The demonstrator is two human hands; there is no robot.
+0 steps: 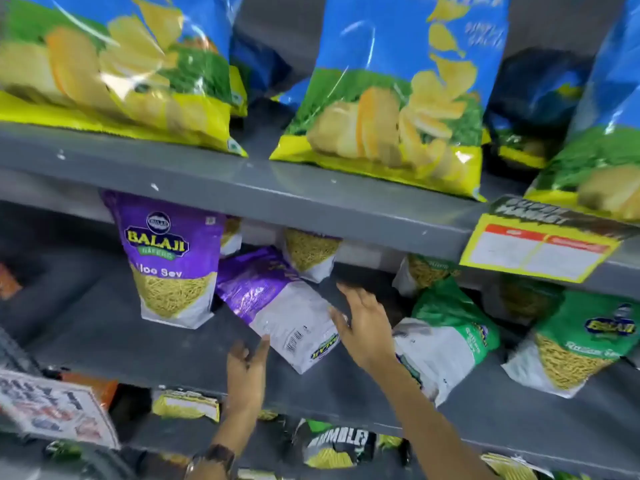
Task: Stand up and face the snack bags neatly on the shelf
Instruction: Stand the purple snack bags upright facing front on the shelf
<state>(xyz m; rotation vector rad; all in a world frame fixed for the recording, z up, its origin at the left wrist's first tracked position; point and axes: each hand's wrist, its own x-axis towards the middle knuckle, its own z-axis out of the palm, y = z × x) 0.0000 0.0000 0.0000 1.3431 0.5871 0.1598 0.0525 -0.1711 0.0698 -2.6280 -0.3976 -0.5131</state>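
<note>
On middle shelf (104, 344): two purple bags, one toppled (287, 313); both hands spread, left hand (246, 362), right hand (363, 327).

My right palm (363, 327) covers the right edge of the fallen purple bag (277, 306), so I cannot tell whether my fingers (349, 292) press it or hover. The small print and barcode on its white back are too small to read. Behind the upper shelf lip (311, 206), the tops of the back-row sev bags (310, 251) are hidden. The big chip bags (398, 98) along the top of the frame are cut off by its edge, their brand name lost. The yellow price tag (540, 251) at right is blurred beyond reading, as is the sign (55, 407) at lower left. My wristwatch (211, 459) is half cut off at the bottom edge.
</note>
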